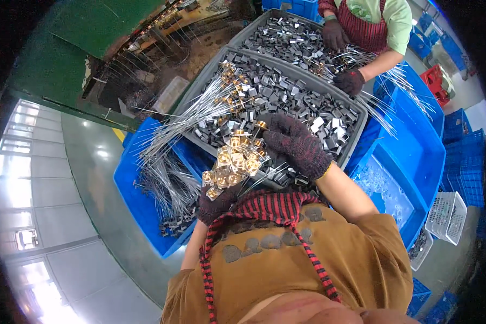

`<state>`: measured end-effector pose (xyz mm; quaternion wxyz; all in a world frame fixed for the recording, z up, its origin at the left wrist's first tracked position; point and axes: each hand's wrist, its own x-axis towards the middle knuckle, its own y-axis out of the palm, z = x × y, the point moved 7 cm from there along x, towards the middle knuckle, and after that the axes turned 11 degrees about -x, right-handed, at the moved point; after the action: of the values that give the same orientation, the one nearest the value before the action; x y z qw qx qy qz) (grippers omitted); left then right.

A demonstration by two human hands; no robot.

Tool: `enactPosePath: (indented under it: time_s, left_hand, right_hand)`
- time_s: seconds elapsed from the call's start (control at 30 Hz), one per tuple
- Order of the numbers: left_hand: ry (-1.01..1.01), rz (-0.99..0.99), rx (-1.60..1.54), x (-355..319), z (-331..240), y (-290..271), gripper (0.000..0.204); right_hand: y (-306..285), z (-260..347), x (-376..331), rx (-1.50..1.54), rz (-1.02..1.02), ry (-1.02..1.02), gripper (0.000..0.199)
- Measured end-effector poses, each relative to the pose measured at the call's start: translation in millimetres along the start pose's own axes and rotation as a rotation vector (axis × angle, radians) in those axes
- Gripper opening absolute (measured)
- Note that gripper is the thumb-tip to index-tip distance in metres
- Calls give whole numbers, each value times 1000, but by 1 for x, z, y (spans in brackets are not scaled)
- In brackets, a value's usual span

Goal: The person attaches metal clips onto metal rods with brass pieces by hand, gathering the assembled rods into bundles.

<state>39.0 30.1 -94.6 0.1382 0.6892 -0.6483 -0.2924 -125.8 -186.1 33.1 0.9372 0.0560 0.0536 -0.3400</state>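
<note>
L hand (218,202) grips bunch of brass-topped rods (235,159), tops facing up; cluster's long axis slants from L hand up twd R hand (297,143), stems mostly hidden. R fingers bent at upper end; can't tell if pinching 1.

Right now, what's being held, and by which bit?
The left hand holds a cluster of rounded, gold-coloured metal pieces; exact grip hidden. Whether the right hand holds any is unclear.

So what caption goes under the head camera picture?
Gloved left hand clutching gold-coloured fittings, gloved right hand alongside, at a gray tray of small pieces.
</note>
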Motion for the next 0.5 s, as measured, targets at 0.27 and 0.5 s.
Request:
enactPosePath:
  time_s: [0.27, 0.5]
  left_hand:
    - [-210, -92, 1698, 18, 6, -8, 61]
    - [-102, -123, 867, -17, 82, -76, 62]
  right_hand:
    - [-11, -17, -13, 275, -9, 24, 34]
    - [-50, -38, -46, -44, -131, 22, 13]
